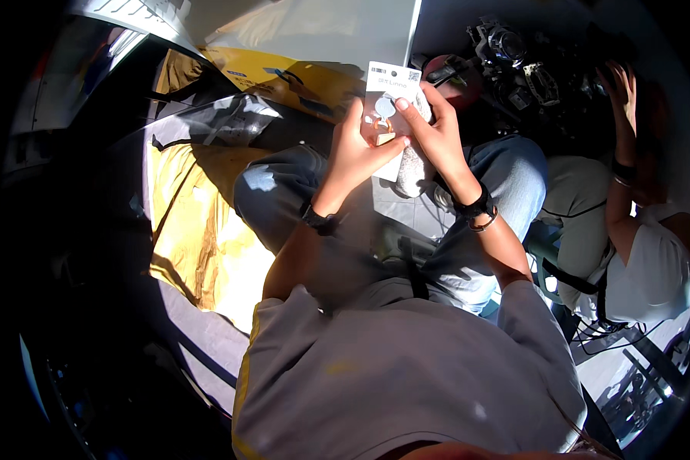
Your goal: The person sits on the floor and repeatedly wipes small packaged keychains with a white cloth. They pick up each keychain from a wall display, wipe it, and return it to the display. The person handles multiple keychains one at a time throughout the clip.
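A white hang-tag package card (391, 80) with a round hole, a printed code and a small pale round item on its front is held up between both my hands. My left hand (350, 159) grips its left side, the thumb pressed across the lower part. On the other side, my right hand (439, 139) has its thumb on the card's front near the round item, fingers curled behind the right edge. Small orange and cream parts show low on the card, partly covered by my left thumb. What lies behind the card is hidden.
My seated legs in jeans (506, 172) are below, with a pale speckled shoe (412, 170) behind the card. Yellow cloth (207, 230) lies left; a yellow printed box (261, 70) stands ahead. Dark equipment (540, 84) is piled at far right, beside another seated person (652, 264) with a raised hand.
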{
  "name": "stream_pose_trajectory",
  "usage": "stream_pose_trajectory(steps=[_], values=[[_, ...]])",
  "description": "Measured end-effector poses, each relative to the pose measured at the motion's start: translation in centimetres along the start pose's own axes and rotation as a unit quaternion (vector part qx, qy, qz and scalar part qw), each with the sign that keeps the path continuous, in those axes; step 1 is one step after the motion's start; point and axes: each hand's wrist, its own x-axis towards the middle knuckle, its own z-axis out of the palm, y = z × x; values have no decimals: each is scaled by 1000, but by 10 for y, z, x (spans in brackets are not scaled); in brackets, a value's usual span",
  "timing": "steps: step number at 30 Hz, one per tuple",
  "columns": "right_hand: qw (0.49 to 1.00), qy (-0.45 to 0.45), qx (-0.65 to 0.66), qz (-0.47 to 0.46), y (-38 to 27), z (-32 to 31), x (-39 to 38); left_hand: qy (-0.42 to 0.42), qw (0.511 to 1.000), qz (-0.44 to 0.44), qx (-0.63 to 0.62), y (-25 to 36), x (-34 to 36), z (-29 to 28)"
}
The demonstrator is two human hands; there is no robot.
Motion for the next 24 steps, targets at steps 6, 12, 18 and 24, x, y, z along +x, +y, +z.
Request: stream_pose_trajectory(steps=[6, 12, 18, 24], values=[[995, 7, 83, 60, -2, -21, -3, -138, 963, -132, -191, -2, 11, 4], [976, 171, -42, -125, -4, -28, -11, -149, 963, -180, -133, -11, 9, 15], [936, 46, -247, -248, 8, -24, -9, -68, 992, -39, -95, -28, 12, 20], [947, 76, -182, -254, 16, -11, -12, -16, 985, 81, -151, -9, 15, 22]])
